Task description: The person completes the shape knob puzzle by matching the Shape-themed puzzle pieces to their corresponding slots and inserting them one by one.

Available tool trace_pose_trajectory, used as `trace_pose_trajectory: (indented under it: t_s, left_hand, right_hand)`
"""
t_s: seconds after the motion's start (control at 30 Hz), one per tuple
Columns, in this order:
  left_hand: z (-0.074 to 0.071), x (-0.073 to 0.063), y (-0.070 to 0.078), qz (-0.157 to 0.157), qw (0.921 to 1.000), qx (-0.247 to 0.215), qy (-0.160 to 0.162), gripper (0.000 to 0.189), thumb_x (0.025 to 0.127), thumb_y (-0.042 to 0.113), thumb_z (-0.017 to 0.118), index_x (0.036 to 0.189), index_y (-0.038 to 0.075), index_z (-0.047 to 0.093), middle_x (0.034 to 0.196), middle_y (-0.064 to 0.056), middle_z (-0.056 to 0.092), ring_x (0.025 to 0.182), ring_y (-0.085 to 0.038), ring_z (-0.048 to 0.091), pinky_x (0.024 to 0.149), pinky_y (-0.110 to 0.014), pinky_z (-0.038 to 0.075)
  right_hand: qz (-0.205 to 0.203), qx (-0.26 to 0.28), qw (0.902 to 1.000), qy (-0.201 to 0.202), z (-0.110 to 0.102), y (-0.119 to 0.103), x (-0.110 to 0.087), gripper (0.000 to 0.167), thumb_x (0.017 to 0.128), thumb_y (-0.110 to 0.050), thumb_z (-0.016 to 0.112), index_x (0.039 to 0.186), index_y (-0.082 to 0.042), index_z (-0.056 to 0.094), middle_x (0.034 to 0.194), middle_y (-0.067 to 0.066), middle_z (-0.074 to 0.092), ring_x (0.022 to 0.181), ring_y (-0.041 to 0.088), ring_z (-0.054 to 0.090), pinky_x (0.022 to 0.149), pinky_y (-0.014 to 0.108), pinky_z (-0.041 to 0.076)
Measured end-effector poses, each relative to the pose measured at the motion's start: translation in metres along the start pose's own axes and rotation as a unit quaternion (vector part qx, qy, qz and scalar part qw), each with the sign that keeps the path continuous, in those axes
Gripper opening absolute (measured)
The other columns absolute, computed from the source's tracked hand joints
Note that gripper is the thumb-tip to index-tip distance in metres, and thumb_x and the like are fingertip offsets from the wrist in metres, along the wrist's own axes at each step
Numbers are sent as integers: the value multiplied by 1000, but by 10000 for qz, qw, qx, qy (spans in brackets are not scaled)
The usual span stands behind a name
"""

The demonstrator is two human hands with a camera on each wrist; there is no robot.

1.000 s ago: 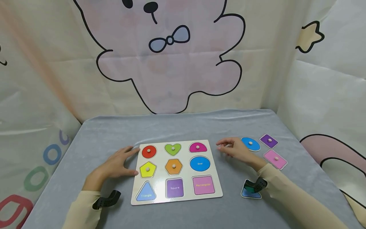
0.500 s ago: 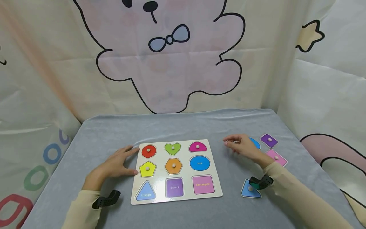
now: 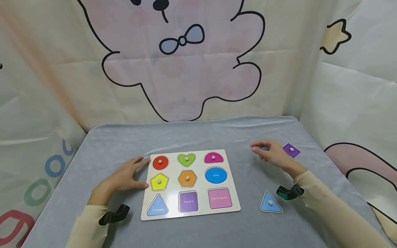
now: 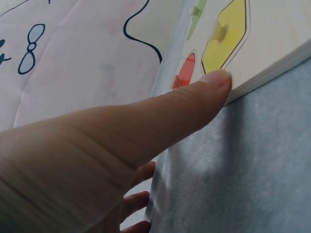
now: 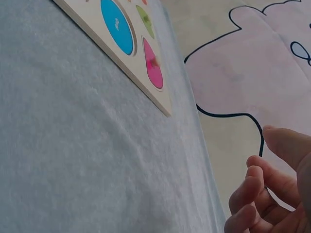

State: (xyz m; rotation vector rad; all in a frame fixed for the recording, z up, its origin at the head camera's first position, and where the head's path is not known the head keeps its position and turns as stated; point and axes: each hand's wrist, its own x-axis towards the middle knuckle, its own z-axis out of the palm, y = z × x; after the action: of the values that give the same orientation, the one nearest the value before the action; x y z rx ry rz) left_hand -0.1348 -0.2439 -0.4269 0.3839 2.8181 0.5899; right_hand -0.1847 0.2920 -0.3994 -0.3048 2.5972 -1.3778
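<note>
A pale puzzle board (image 3: 172, 193) lies on the table, with several knobbed shapes seated in its upper part. Bare printed spots read Oval (image 3: 216, 175), Triangle (image 3: 157, 206), Square (image 3: 188, 202) and Rectangular (image 3: 220, 198). My left hand (image 3: 125, 175) rests along the board's left edge, its thumb (image 4: 214, 85) touching beside the yellow pentagon (image 4: 224, 36). Over the loose blue oval piece (image 3: 264, 148) hovers my right hand (image 3: 274, 155), which hides most of that piece. Its fingers are loosely curled, and the right wrist view shows nothing held.
A purple square piece (image 3: 291, 150) lies just beyond the right hand. Nearer, a blue triangle piece (image 3: 271, 203) with a knob lies right of the board. Grey cloth (image 3: 192, 134) covers the table; printed fabric (image 3: 183, 75) hangs behind.
My right hand has moved right and away from the board, over the blue oval, and its arm now covers the pink rectangle piece. The blue triangle piece is uncovered. My left hand stays put.
</note>
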Motion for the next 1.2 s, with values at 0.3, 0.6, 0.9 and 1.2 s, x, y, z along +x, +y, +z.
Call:
trace_pose_trajectory:
  t_s: [0.3,0.6,0.9,1.2]
  left_hand:
    - [1,-1,0,-1,10000,-2,-19,97,72,50,86,154,18,43,158,-28,35,143,-53,32,108,-77,33]
    - [0,1,-1,68,10000,13,15,97,72,51,86,154,18,44,158,-28,36,143,-53,33,108,-77,33]
    - [0,1,0,28,10000,10,-32,97,72,50,86,154,18,44,158,-28,35,143,-53,32,108,-76,34]
    - [-1,1,1,5,10000,44,-47,98,72,49,87,154,17,44,158,-28,35,143,-54,32,108,-76,33]
  right_hand:
    - [4,231,9996,182,-11,12,-2,41,97,-19,69,126,9,62,78,-4,60,59,8,52,51,23,46]
    - [202,0,9993,317,-23,27,-2,45,99,-25,66,130,7,61,89,-7,66,70,9,56,59,26,53]
    - [480,-145,9980,382,-36,44,-3,50,100,-29,65,135,6,57,73,-6,56,58,8,48,55,27,47]
    - [939,-120,9938,583,-41,56,-4,49,94,-20,73,129,12,58,63,-14,45,54,0,39,47,20,33]
